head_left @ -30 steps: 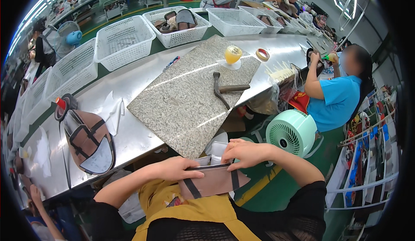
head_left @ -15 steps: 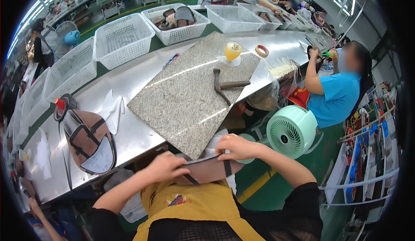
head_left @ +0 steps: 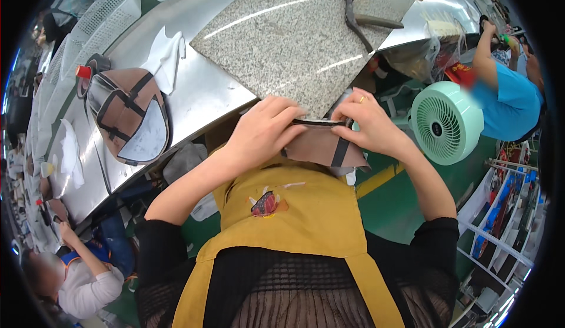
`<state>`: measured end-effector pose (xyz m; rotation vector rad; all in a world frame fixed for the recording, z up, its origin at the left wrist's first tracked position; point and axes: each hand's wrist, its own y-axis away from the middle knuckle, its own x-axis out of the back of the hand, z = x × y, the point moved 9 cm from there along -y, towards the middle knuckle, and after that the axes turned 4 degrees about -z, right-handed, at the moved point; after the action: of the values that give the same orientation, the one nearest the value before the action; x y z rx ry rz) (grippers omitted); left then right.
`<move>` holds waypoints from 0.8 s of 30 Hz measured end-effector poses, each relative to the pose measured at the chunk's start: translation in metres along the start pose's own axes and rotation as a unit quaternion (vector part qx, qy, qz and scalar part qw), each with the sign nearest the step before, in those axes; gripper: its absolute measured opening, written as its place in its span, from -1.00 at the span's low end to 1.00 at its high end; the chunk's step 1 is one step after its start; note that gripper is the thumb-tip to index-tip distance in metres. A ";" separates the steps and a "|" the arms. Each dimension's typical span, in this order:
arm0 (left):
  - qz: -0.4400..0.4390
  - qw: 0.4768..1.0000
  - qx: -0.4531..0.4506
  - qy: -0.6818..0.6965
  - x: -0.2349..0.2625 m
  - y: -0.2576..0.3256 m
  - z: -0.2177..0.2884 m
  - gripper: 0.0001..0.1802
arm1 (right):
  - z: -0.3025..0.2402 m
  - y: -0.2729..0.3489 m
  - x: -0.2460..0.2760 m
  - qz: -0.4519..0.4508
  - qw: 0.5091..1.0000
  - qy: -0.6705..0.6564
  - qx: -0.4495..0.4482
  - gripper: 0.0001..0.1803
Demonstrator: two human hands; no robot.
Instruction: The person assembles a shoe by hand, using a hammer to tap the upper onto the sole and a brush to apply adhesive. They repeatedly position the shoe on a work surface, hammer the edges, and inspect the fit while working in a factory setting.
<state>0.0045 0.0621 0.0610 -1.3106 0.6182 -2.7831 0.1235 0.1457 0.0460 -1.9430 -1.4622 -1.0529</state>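
Note:
Between my hands is a brown leather-like piece (head_left: 319, 146) with black strips, held at the near corner of the granite slab (head_left: 276, 45). My left hand (head_left: 268, 126) pinches its upper edge at the left, thumb below and fingers above. On the right, my right hand (head_left: 366, 122), with a ring on one finger, grips the same dark edge. The piece hangs down in front of my yellow apron (head_left: 288, 204). On the slab lies a hammer (head_left: 368, 20) with a dark curved head.
A brown and black bag part (head_left: 126, 116) lies on the metal table (head_left: 206, 83) at the left, beside white pieces (head_left: 165, 54) and a tape roll (head_left: 94, 72). White baskets (head_left: 106, 16) line the far side. A green fan (head_left: 444, 125) and a co-worker in blue (head_left: 512, 104) are at the right.
My view has tilted down, so the table sits higher in the picture. Both hands have shifted along the piece's upper edge, the left one gripping it closer to the middle.

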 end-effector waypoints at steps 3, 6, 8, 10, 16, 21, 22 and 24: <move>-0.091 0.995 0.031 0.031 -0.031 -0.015 -0.002 -0.72 | -0.007 -0.008 0.003 0.008 1.000 0.001 0.010 -0.81; -0.191 0.975 0.093 0.068 -0.050 -0.018 -0.010 -0.73 | -0.001 -0.007 0.001 -0.022 1.000 -0.009 -0.009 -0.79; -0.198 0.969 0.106 0.099 -0.051 -0.016 -0.014 -0.73 | 0.005 -0.005 -0.004 -0.061 0.997 -0.027 -0.031 -0.78; -0.195 0.968 0.109 0.114 -0.048 -0.016 -0.012 -0.72 | 0.011 -0.005 -0.007 -0.091 0.994 -0.056 -0.038 -0.77; -0.178 0.968 0.112 0.137 -0.050 -0.015 -0.018 -0.75 | 0.017 -0.014 -0.004 -0.118 0.990 -0.046 -0.063 -0.87; -0.234 0.888 0.274 0.285 -0.052 -0.018 -0.040 -0.76 | 0.012 -0.025 0.010 -0.091 0.993 -0.036 -0.058 -0.90; -0.241 0.894 0.274 0.260 -0.048 -0.018 -0.044 -0.76 | 0.010 -0.028 0.009 -0.088 0.994 -0.029 -0.057 -0.91; -0.262 0.903 0.266 0.212 -0.045 -0.018 -0.051 -0.77 | 0.007 -0.034 0.003 -0.050 0.998 0.010 -0.035 -0.91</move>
<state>-0.0011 0.1043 0.0050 -0.8448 -0.5869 -3.3098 0.0941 0.1631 0.0415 -1.9183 -1.5450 -1.1803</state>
